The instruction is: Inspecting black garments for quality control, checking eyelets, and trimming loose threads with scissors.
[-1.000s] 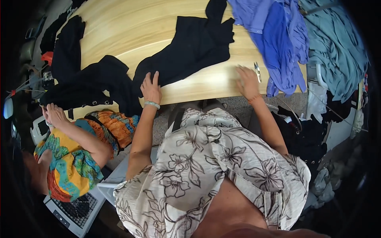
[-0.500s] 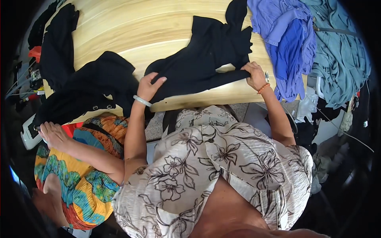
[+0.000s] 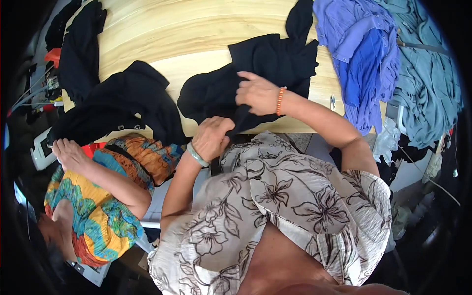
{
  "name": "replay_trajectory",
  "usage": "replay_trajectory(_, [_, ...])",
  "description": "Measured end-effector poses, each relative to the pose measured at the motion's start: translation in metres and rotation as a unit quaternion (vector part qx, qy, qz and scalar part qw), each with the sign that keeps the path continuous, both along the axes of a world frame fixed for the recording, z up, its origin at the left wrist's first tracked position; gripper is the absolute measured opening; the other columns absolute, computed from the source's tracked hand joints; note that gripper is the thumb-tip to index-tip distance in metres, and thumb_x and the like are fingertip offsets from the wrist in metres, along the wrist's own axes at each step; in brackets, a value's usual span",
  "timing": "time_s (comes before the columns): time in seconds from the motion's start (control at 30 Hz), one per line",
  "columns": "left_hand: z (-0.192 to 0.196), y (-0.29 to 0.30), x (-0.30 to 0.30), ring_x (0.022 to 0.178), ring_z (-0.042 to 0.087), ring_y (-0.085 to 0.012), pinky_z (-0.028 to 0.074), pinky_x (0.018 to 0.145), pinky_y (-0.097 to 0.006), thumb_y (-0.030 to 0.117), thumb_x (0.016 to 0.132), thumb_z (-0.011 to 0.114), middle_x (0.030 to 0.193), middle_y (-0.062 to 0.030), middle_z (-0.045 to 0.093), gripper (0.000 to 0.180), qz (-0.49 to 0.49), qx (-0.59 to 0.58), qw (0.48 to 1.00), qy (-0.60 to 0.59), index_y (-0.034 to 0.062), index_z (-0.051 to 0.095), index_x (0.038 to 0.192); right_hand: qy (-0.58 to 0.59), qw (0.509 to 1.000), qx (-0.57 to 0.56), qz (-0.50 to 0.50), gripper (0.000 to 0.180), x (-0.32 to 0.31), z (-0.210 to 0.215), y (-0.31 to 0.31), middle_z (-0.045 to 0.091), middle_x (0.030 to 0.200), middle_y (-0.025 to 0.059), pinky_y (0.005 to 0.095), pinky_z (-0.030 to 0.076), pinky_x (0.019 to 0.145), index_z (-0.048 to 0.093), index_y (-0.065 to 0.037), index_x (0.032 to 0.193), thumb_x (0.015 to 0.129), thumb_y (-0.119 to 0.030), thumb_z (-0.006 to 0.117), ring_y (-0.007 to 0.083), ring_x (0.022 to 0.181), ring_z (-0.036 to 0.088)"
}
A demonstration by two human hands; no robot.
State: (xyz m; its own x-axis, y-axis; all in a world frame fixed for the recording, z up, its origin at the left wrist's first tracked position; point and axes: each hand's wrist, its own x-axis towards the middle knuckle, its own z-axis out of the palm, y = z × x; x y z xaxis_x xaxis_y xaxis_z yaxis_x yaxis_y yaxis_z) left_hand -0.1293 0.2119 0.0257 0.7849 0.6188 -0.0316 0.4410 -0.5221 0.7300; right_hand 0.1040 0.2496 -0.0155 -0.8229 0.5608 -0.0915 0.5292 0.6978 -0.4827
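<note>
A black garment point(image 3: 265, 54) lies spread on the wooden table before me, a long narrow piece of it reaching toward the far edge. My left hand point(image 3: 213, 136), with a pale bangle, is closed on the garment's near edge at the table's front. My right hand point(image 3: 258, 93), wearing an orange bead bracelet, reaches across to the middle of the cloth. Its lower fingers are curled on the fabric while one finger points out to the left. Between the two hands the cloth is bunched, and the right hand partly hides it.
At left, a co-worker's hand point(image 3: 71, 156) rests on another black garment point(image 3: 123, 93). Small metal snips point(image 3: 333, 102) lie on the table point(image 3: 187, 29) near its right end. Blue-violet clothes point(image 3: 361, 59) and grey-green cloth point(image 3: 423, 88) are heaped at the right.
My right hand has moved left from the garment's right corner to its middle. My left hand has shifted right and nearer to me. The garment's near edge is folded and bunched.
</note>
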Motion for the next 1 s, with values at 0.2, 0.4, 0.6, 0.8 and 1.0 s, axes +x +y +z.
replay_trajectory(0.2, [-0.013, -0.019, -0.026, 0.075, 0.058, -0.0357, 0.046, 0.067, -0.043, -0.002, 0.066, 0.065, 0.081, -0.0144, 0.058, 0.048, 0.164, 0.041, 0.97, 0.175, 0.0097, 0.047, 0.109, -0.127, 0.984, 0.078, -0.094, 0.03, 0.075, 0.031, -0.006, 0.06, 0.078, 0.0009, 0.0338, 0.037, 0.075, 0.058, -0.015, 0.082, 0.062, -0.026, 0.076, 0.0182, 0.076, 0.061])
replay_trajectory(0.4, [0.001, 0.019, -0.017, 0.081, 0.057, -0.0302, 0.045, 0.071, -0.042, 0.003, 0.063, 0.067, 0.086, -0.0088, 0.062, 0.042, 0.215, 0.14, 0.952, 0.17, 0.011, 0.059, 0.103, -0.222, 0.941, 0.16, -0.201, 0.031, 0.135, 0.068, 0.027, 0.059, 0.088, 0.0034, 0.0359, 0.039, 0.074, 0.061, -0.014, 0.089, 0.061, -0.014, 0.074, 0.0211, 0.089, 0.056])
replay_trajectory(0.6, [0.023, 0.07, -0.029, 0.089, 0.06, -0.0341, 0.048, 0.079, -0.036, -0.008, 0.07, 0.059, 0.093, -0.0159, 0.063, 0.036, 0.325, 0.085, 0.941, 0.038, 0.0038, 0.064, 0.103, -0.168, 0.862, 0.341, -0.335, 0.032, 0.176, 0.117, 0.085, 0.063, 0.086, 0.0035, 0.0377, 0.041, 0.072, 0.061, -0.018, 0.1, 0.07, -0.011, 0.066, 0.0242, 0.085, 0.058])
replay_trajectory(0.8, [0.025, 0.112, -0.042, 0.079, 0.056, -0.0047, 0.045, 0.074, -0.018, -0.002, 0.084, 0.062, 0.088, -0.0001, 0.065, 0.016, 0.361, -0.131, 0.902, -0.2, -0.002, 0.066, 0.1, -0.007, 0.916, 0.093, -0.39, 0.038, 0.198, 0.119, 0.106, 0.064, 0.084, 0.0154, 0.0351, 0.05, 0.069, 0.062, -0.014, 0.105, 0.071, 0.0, 0.057, 0.0314, 0.077, 0.064])
replay_trajectory(1.0, [0.017, 0.125, -0.045, 0.078, 0.06, -0.0083, 0.048, 0.075, -0.021, -0.002, 0.081, 0.067, 0.09, -0.003, 0.067, 0.016, 0.393, -0.287, 0.814, -0.317, -0.0003, 0.065, 0.097, 0.179, 0.907, -0.081, -0.372, 0.023, 0.224, 0.119, 0.1, 0.066, 0.092, 0.001, 0.0235, 0.047, 0.081, 0.065, -0.002, 0.104, 0.081, -0.004, 0.063, 0.0083, 0.087, 0.06])
